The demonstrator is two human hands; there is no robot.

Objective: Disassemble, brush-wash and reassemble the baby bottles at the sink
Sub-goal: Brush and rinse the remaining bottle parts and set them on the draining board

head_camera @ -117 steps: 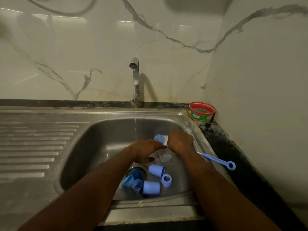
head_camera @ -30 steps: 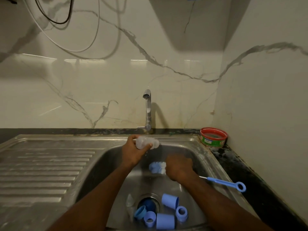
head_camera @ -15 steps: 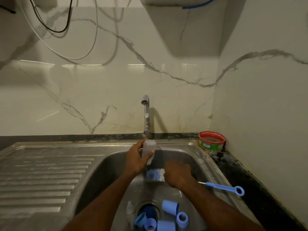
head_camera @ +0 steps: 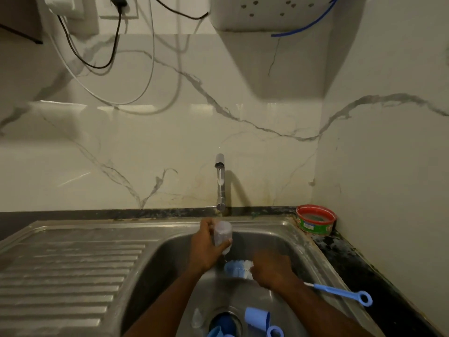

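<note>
**1 bottle up under the tap – rinse stage now**

Raised since approx 4 s ago: then both hands low over the drain w/ brush working the bottle; 1 s ago bottle lifted and lying sideways; now turned upright. Left hand (head_camera: 206, 244) wrapped round the clear bottle body (head_camera: 221, 235), fingers and thumb curled on it, held at the back of the sink (head_camera: 301, 242) below the tap (head_camera: 220, 181). Thin stream running from the spout; drip falling from the bottle's lower end. Which end faces up: can't tell, too blurred.

Right hand (head_camera: 271, 271) low in the basin, closed on the bottle brush (head_camera: 340, 291) – blue-white bristle head poking out left of the fist, blue handle w/ ring end trailing right over the sink rim.

Meaning, prob.: scrubbing of this body done, rinse underway. Reassembly not started – blue caps (head_camera: 256, 317) and rings loose by the drain (head_camera: 224, 322), 1 clear teat-like piece just left of it.

Red-rimmed tub (head_camera: 315, 218) on the worktop corner, well apart.
</note>
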